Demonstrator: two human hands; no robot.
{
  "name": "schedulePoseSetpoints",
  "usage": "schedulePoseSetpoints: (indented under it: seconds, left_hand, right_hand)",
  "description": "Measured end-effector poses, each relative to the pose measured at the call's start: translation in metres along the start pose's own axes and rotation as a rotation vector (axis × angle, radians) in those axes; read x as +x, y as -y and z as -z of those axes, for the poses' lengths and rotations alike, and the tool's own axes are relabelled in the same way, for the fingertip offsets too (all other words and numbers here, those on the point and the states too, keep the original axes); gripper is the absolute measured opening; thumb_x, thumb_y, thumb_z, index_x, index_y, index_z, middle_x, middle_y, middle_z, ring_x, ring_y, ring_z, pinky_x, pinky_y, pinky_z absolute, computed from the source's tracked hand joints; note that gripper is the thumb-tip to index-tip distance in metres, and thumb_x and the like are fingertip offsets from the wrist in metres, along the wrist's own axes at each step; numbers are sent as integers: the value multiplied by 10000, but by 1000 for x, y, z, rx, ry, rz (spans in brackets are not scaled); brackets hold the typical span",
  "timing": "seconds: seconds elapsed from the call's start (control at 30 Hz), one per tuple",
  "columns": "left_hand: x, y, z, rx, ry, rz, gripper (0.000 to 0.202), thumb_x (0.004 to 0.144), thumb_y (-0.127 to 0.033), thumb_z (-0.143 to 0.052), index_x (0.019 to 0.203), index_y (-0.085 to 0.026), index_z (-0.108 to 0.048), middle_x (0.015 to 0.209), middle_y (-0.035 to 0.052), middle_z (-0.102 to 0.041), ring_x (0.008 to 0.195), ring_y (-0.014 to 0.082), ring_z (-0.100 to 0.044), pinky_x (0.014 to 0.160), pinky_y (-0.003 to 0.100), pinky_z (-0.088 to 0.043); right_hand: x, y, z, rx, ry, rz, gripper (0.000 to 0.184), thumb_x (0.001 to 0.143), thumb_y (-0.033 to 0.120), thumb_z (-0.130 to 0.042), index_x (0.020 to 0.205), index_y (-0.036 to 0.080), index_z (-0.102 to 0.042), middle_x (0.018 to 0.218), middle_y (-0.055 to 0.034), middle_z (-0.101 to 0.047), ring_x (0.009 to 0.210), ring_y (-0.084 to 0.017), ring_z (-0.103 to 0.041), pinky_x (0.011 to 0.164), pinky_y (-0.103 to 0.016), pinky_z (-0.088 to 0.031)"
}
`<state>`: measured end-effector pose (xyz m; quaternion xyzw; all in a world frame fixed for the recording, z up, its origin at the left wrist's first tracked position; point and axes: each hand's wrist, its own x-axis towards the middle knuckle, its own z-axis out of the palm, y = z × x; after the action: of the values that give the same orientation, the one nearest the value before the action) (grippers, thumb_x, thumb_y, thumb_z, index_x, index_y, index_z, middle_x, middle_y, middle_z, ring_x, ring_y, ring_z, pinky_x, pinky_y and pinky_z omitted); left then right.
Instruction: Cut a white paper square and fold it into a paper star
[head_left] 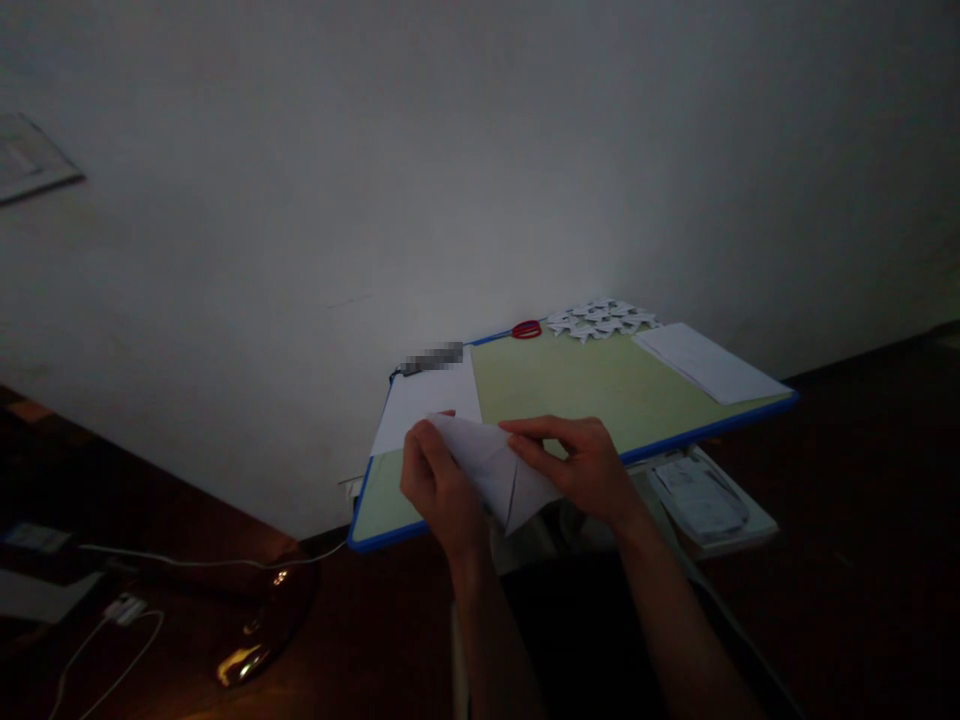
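A folded sheet of white paper [487,462] is held up between my two hands, just over the near edge of the table. My left hand [439,490] grips its left side, with the thumb on the near face. At its right upper edge, my right hand [574,460] pinches the paper between thumb and fingers. Crease lines and a triangular flap show on the side facing me. Beyond it, a flat white sheet [427,400] lies on the left part of the table.
The pale green table [555,385] has a blue rim and stands against a wall. Red-handled scissors [526,329], a group of small folded paper pieces [604,319] and a stack of white paper [709,362] lie on it. A shelf [709,500] sits below at right; white cables [217,563] run at left.
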<state>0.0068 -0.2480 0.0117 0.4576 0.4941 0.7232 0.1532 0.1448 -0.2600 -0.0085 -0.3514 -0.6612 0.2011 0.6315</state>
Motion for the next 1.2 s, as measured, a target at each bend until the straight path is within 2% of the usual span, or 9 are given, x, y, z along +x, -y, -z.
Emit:
schedulePoseSetpoints:
  seconds: [0.1,0.17,0.3,0.47,0.63,0.83,1.03,1.2]
  left_hand:
    - [1,4,0,-86,116,-8,416,1003,-524,-549,847,-174,-709,707,-4,-559,634,135,-469,554,240,-354]
    - [1,5,-1,-96,138,-46,371,984,-473,-603,767,-178,-663,675,-19,-516,628,129,-453,547,230,-346]
    - [-2,2,-4,-44,71,-89,407,997,-429,-592,672,-186,-551,641,-36,-444,611,121,-415,531,222,-328]
    - [-4,-1,-6,29,-22,-74,391,1003,-464,-578,719,-195,-559,598,-55,-423,552,110,-399,487,217,-295]
    - [-3,0,-6,77,-29,-73,368,1001,-483,-567,770,-198,-572,558,-72,-409,492,97,-387,454,215,-268]
    - [-5,-2,-6,124,-57,-75,335,1005,-446,-561,785,-194,-574,560,-71,-437,505,97,-423,470,214,-286]
    - [-5,-5,-7,127,-72,-82,336,1015,-438,-550,781,-198,-561,557,-74,-419,504,102,-395,480,228,-272]
    - [-2,-1,-10,82,4,-89,472,1034,-483,-500,656,-202,-458,605,-51,-407,580,116,-394,531,243,-298]
  right_hand:
    - [0,-3,4,-13,-22,-18,191,940,274,-704,1094,259,-817,955,-19,-842,792,-170,-772,716,-259,-598]
    - [0,-4,6,-17,-25,-19,188,938,276,-708,1092,255,-815,967,-22,-840,820,-176,-775,731,-263,-597]
    - [1,-3,6,-13,-30,-21,174,942,266,-699,1070,248,-816,959,-23,-838,823,-175,-773,742,-265,-596]
    - [3,3,-1,47,-64,-43,157,941,256,-684,1030,245,-813,954,-24,-831,829,-173,-764,746,-268,-601]
    - [5,3,-6,120,-101,-136,214,919,290,-720,1112,248,-802,941,-27,-827,816,-174,-760,744,-273,-603]
    - [6,5,-7,152,-67,-188,132,903,322,-750,960,226,-822,945,-41,-832,844,-200,-773,786,-292,-613]
    - [6,8,-9,21,-45,-122,144,965,301,-678,944,214,-791,913,-31,-818,819,-184,-750,762,-272,-574]
    - [6,6,-8,-84,-65,-67,178,999,301,-626,945,210,-769,913,-41,-811,813,-196,-741,755,-279,-555]
